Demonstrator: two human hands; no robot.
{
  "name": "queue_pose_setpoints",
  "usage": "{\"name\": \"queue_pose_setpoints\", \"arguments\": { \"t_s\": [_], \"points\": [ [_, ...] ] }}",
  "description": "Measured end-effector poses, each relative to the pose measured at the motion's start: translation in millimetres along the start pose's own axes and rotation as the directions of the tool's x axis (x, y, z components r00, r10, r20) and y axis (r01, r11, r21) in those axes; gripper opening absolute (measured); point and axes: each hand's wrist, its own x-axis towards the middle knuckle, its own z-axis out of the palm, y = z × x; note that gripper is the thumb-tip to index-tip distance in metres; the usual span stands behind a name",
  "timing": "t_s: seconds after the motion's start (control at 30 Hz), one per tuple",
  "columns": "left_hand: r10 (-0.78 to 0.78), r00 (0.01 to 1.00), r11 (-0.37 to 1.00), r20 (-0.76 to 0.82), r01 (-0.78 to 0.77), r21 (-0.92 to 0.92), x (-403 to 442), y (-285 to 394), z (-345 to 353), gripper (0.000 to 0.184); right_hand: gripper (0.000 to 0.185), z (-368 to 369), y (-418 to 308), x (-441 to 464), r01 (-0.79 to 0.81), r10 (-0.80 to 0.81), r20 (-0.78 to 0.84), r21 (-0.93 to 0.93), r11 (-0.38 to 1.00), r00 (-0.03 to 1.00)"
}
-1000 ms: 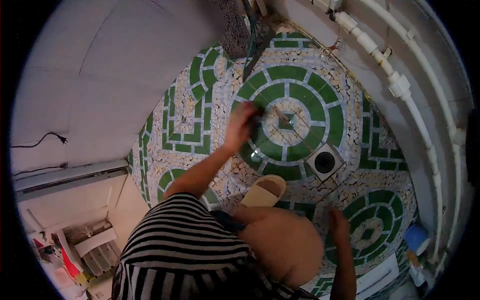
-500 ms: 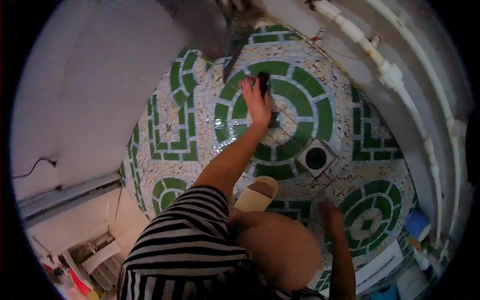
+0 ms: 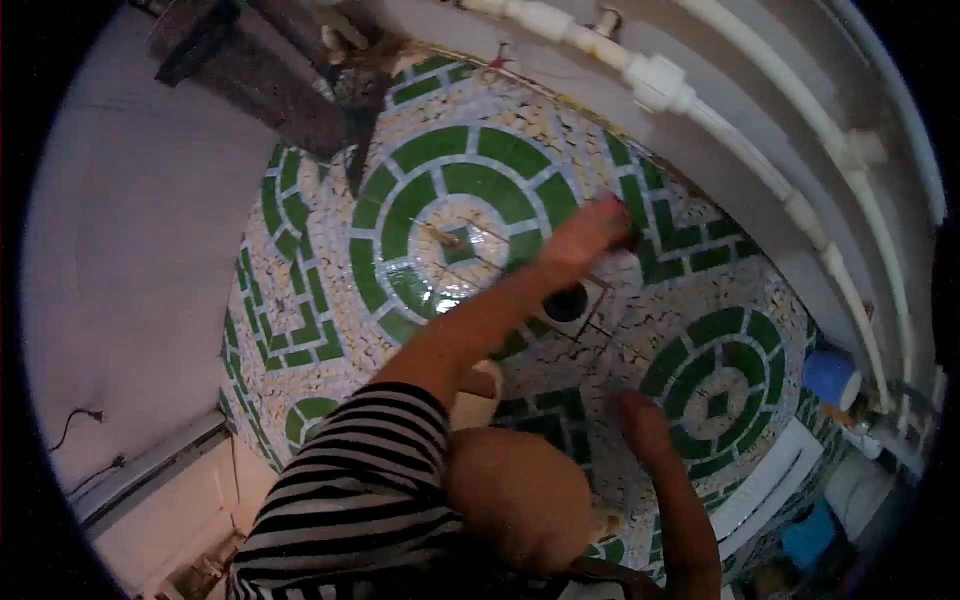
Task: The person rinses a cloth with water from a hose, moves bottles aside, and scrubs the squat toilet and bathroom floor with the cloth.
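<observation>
My left hand (image 3: 590, 238) is stretched across the floor, just above and right of the round drain (image 3: 566, 302). It is blurred, with its fingers round a small dark object (image 3: 626, 228) close to the tiles. The object's exact shape is unclear. My right hand (image 3: 640, 418) hangs low over the floor at the lower centre right, dim and blurred, and its fingers cannot be made out. Under both hands lies the wet, shiny floor (image 3: 400, 285) with green and cream patterned tiles.
White pipes (image 3: 740, 145) run along the right wall. A dark brown post-like object (image 3: 250, 80) stands at the upper left. My bare knee (image 3: 520, 490) and a cream slipper (image 3: 475, 405) are low in the middle. A blue and white container (image 3: 832, 380) is at the right.
My left hand has swept from the large tile circle to the right, past the drain, with the dark object. The view has turned and shifted right. My right hand stays low.
</observation>
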Motion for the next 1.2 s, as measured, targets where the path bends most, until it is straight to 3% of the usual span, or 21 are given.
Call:
{"name": "queue_pose_setpoints", "arguments": {
  "t_s": [0.07,0.1,0.17,0.2,0.23,0.27,0.33,0.37,0.4,0.43,0.47,0.53,0.57,0.6,0.7,0.83,0.93,1.0,1.07,1.17,1.2],
  "points": [
    [-0.027,0.984,0.963,-0.176,0.073,0.260,9.0,-27.0,-52.9,0.041,0.022,-9.2,4.3,-7.8,-0.125,0.127,0.031,-0.035,0.991,0.991],
    [-0.204,0.934,0.910,-0.294,0.292,0.295,8.0,-45.4,-78.2,0.039,0.022,-13.0,7.2,-11.8,-0.188,0.191,0.052,-0.061,0.980,0.980],
    [0.043,0.871,0.815,-0.490,0.253,0.521,8.6,-96.0,-128.6,0.034,0.022,-20.4,12.2,-23.4,-0.286,0.285,0.053,0.011,0.958,0.957],
    [-0.127,0.806,0.772,-0.578,0.446,0.452,5.1,-120.4,-143.0,0.032,0.023,-23.9,15.0,-30.9,-0.319,0.317,0.033,0.110,0.941,0.948],
    [-0.153,0.663,0.708,-0.733,0.591,0.386,2.3,-140.3,-142.8,0.034,0.024,-23.8,18.7,-38.0,-0.346,0.351,0.017,0.209,0.914,0.936],
    [-0.210,0.606,0.598,-0.768,0.701,0.390,8.6,-147.1,-134.5,0.038,0.023,-18.9,24.1,-44.4,-0.363,0.377,-0.005,0.257,0.896,0.926],
    [0.024,0.615,0.653,-0.788,0.587,0.478,32.5,-141.1,-64.0,0.040,0.019,-1.8,35.5,-54.7,-0.387,0.427,-0.046,0.345,0.855,0.903],
    [-0.020,0.816,0.804,-0.578,0.356,0.476,46.0,-87.0,-40.4,0.039,0.019,10.7,39.7,-58.9,-0.316,0.373,-0.135,0.318,0.894,0.918],
    [-0.034,0.879,0.892,-0.475,0.242,0.383,61.0,-33.1,-6.4,0.034,0.019,26.5,43.5,-63.9,-0.251,0.319,-0.222,0.286,0.925,0.922],
    [-0.176,0.930,0.984,-0.324,0.163,-0.066,68.6,9.6,28.3,0.028,0.019,37.4,43.4,-70.2,-0.191,0.263,-0.302,0.248,0.950,0.916],
    [-0.309,0.938,0.841,-0.158,0.192,-0.507,76.2,51.9,63.2,0.022,0.019,36.0,33.4,-72.6,-0.222,0.319,-0.277,0.329,0.918,0.906],
    [-0.060,0.997,0.968,-0.052,0.045,-0.247,66.2,107.6,127.4,0.032,0.019,18.4,10.1,-64.8,-0.269,0.410,-0.225,0.472,0.839,0.884],
    [0.066,0.998,0.989,0.003,-0.065,-0.134,61.5,136.3,158.2,0.037,0.019,32.0,16.8,-71.2,-0.282,0.399,-0.214,0.428,0.859,0.892],
    [0.372,0.927,0.928,-0.036,-0.372,0.024,46.5,146.0,184.6,0.039,0.018,53.2,28.1,-78.4,-0.295,0.389,-0.195,0.383,0.875,0.901],
    [0.551,0.830,0.834,0.086,-0.543,-0.100,5.5,173.4,207.0,0.040,0.017,39.6,7.6,-74.3,-0.291,0.366,-0.207,0.319,0.902,0.907],
    [0.448,0.879,0.893,0.164,-0.448,-0.040,20.6,128.0,151.4,0.035,0.016,25.6,-10.9,-65.8,-0.274,0.356,-0.236,0.318,0.908,0.904],
    [0.260,0.962,0.965,0.080,-0.261,-0.010,52.7,66.3,43.6,0.024,0.015,23.6,-10.7,-61.1,-0.157,0.192,-0.270,0.147,0.977,0.944],
    [0.080,0.996,0.994,0.026,-0.082,0.070,35.4,9.1,-22.5,0.033,0.016,31.8,-5.3,-56.9,-0.199,0.246,-0.213,0.220,0.955,0.946],
    [0.016,0.984,0.916,-0.179,0.057,0.398,-10.1,-31.3,-85.9,0.050,0.017,32.8,-4.3,-47.6,-0.180,0.239,-0.208,0.267,0.947,0.949],
    [-0.106,0.924,0.859,-0.369,0.272,0.433,-84.8,-76.2,-153.0,0.046,0.019,28.9,-8.3,-28.2,-0.075,0.150,-0.273,0.268,0.960,0.950],
    [-0.203,0.872,0.832,-0.446,0.393,0.390,-100.7,-53.0,-162.4,0.044,0.019,29.5,-9.5,-23.0,-0.056,0.128,-0.293,0.243,0.969,0.947]
  ]
}}
